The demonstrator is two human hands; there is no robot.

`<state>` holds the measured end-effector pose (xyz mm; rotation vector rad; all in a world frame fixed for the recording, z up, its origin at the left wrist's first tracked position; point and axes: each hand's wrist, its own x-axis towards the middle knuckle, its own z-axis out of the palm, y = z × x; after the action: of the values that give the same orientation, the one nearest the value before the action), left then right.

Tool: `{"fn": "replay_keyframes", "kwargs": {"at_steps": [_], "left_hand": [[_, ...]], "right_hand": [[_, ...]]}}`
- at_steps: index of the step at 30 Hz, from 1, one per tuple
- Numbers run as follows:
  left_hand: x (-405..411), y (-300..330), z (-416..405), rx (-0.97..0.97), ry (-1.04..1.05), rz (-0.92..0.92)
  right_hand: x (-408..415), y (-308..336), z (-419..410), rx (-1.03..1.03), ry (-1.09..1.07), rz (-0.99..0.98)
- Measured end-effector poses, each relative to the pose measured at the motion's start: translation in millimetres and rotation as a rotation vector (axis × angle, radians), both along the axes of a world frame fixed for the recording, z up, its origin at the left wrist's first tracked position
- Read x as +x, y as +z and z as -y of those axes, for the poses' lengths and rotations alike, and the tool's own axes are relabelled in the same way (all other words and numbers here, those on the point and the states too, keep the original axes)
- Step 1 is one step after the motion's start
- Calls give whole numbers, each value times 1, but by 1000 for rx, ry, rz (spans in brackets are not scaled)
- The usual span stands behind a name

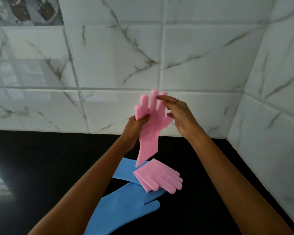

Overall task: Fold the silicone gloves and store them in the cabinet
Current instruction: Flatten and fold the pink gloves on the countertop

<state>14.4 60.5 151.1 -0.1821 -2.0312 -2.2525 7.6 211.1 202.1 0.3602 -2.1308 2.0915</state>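
Blue gloves [126,206] lie flat; left hand [134,128] grip holds pink glove [149,126] upright, fingers up; right hand [178,114] open

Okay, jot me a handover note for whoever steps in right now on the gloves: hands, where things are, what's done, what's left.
Left hand: gripping the unfolded pink glove by its palm edge, held up in the air, cuff hanging down.
Right hand: open, fingers at the glove's fingertips, not gripping.
On the black counter: a folded pink glove lying partly on two blue gloves, both still flat and unfolded.
Done: one pink glove folded.
Left: fold the held pink glove, fold both blue ones, then store all four in the cabinet, which is not in view.
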Motion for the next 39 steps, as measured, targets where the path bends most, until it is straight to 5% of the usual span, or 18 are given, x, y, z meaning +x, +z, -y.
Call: {"fn": "replay_keyframes", "kwargs": {"at_steps": [7,13,25,30,34,39], "left_hand": [[-1,19,-60,0,-290,-32],[11,20,-117,41,-492,47],[57,-44,-177,362,-800,326],[55,-71,-181,423,-806,436],[35,-106,-174,216,-747,467],[-18,-144,-157,-303,-459,490]], "right_hand": [[14,-17,-63,108,-385,-171],[44,-40,-130,-132,-371,40],[102,-59,-206,295,-457,78],[91,-64,-217,430,-378,269],[53,-110,-215,537,-306,469],[23,-204,-195,591,-425,602]]}}
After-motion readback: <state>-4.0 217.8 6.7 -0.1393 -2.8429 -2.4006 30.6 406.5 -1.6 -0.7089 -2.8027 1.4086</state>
